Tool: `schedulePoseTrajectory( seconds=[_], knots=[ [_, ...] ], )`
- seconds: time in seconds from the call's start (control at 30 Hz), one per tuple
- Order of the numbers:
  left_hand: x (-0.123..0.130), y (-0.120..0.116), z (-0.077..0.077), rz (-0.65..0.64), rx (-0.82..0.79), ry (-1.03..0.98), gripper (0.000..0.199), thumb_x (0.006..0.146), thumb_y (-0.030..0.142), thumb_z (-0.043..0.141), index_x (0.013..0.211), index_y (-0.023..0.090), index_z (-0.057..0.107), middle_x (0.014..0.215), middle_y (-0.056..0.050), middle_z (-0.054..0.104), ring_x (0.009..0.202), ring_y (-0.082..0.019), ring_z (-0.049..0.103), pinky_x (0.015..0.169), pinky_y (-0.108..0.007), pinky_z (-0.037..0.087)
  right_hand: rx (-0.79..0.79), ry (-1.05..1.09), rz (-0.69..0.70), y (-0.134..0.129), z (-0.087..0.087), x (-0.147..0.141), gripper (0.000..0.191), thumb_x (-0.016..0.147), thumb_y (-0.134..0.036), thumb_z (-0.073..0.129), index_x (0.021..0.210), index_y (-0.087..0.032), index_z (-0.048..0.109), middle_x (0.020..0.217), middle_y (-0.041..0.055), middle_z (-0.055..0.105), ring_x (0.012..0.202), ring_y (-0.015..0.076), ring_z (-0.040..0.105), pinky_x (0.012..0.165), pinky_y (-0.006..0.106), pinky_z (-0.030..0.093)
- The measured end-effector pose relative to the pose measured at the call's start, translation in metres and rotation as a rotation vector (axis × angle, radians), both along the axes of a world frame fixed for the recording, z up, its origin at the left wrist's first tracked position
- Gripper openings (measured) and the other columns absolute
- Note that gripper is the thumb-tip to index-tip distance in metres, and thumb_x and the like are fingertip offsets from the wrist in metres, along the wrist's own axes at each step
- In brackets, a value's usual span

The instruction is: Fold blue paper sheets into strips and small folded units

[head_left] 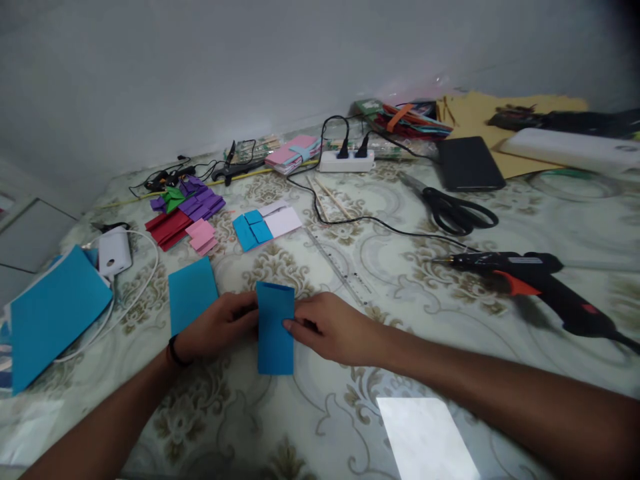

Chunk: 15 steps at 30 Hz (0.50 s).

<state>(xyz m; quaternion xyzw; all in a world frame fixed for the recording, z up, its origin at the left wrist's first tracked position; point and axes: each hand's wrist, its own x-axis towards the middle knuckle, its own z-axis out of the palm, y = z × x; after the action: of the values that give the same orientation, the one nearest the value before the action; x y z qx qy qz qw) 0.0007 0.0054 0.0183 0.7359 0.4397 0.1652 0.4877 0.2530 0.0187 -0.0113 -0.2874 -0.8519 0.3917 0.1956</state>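
A piece of blue paper (275, 333), folded into a narrow upright rectangle, stands between my hands over the patterned table cover. My right hand (335, 327) pinches its right edge, thumb in front and fingers behind. At the left edge, my left hand (220, 327) has its fingers closed on the paper, the tips partly hidden behind it. Just beyond my left wrist lies a flat blue sheet (193, 290). Farther off rest small folded blue pieces (253, 229) on a white and pink card (283, 222).
Blue sheets (55, 320) and a white power bank (115, 252) lie left. Folded purple (203, 203), red (169, 228) and pink (201, 235) papers lie beyond. A ruler (337, 263), scissors (453, 207), a hot glue gun (530, 280) and a power strip (347, 161) are ahead and right.
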Motion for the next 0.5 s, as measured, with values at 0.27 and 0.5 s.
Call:
schedulePoseTrajectory(
  seconds=[0.27,0.5],
  knots=[
    [-0.0005,0.0005,-0.0014,0.005,-0.006,-0.023,0.036,0.105,0.045,0.054,0.091,0.015,0.069,0.095,-0.006,0.075,0.081,-0.018,0.064,0.075,-0.028,0.052,0.000,-0.025,0.002,-0.0007,0.0001,0.0016,0.038,0.103,-0.034,0.047,0.069,-0.017,0.049,0.065,0.0006,0.056,0.059,0.0086,0.047,0.061,0.025,0.029],
    [0.0004,0.0004,-0.0001,-0.002,0.011,-0.028,0.039,0.105,0.046,0.053,0.088,0.015,0.069,0.086,-0.004,0.071,0.079,-0.017,0.063,0.077,-0.028,0.053,0.022,-0.004,0.007,0.0006,-0.0015,0.0004,0.039,0.103,-0.034,0.048,0.068,-0.017,0.048,0.063,-0.0004,0.053,0.058,0.0087,0.045,0.060,0.025,0.028]
  ],
)
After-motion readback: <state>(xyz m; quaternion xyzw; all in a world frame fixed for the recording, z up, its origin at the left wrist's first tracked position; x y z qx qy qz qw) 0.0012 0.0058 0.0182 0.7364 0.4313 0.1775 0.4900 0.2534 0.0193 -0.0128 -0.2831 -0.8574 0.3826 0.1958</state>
